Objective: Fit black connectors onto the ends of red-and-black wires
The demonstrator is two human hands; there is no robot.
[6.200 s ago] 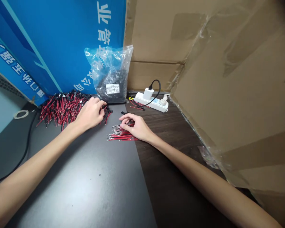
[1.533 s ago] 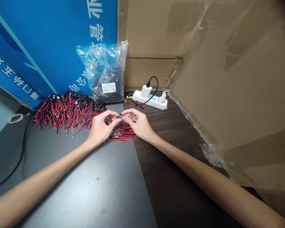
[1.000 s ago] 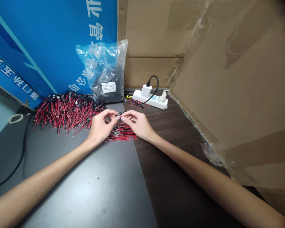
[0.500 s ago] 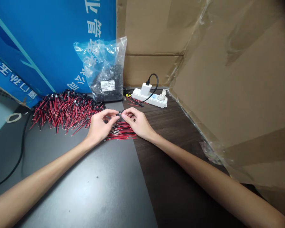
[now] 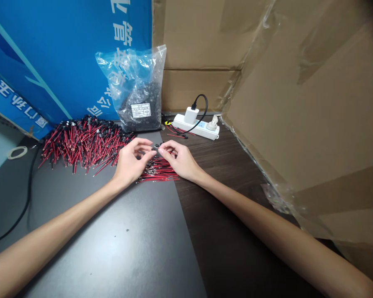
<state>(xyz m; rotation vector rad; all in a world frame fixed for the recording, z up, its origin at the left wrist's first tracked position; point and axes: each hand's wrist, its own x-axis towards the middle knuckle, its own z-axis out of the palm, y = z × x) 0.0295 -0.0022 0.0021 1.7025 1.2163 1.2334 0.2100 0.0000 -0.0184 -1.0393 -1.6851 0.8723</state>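
Note:
My left hand (image 5: 131,162) and my right hand (image 5: 178,159) meet fingertip to fingertip over the desk, both pinched on a small black connector (image 5: 156,148) with a short wire. Under them lies a small bundle of loose red and black wires (image 5: 158,172) with bare metal ends. A large heap of red and black wires with black connectors (image 5: 81,142) spreads to the left of my left hand. A clear plastic bag of small black parts (image 5: 136,93) stands behind, leaning on a blue box.
A white power strip (image 5: 195,126) with a charger plugged in lies at the back. Cardboard boxes (image 5: 298,103) wall in the right side and back, a blue printed box (image 5: 59,54) the left. A black cable (image 5: 21,207) and a rubber band (image 5: 15,152) lie far left.
Since 6.2 s ago my hands left the piles and came together on the connector. Over the last second they have barely shifted; the view tilted slightly.

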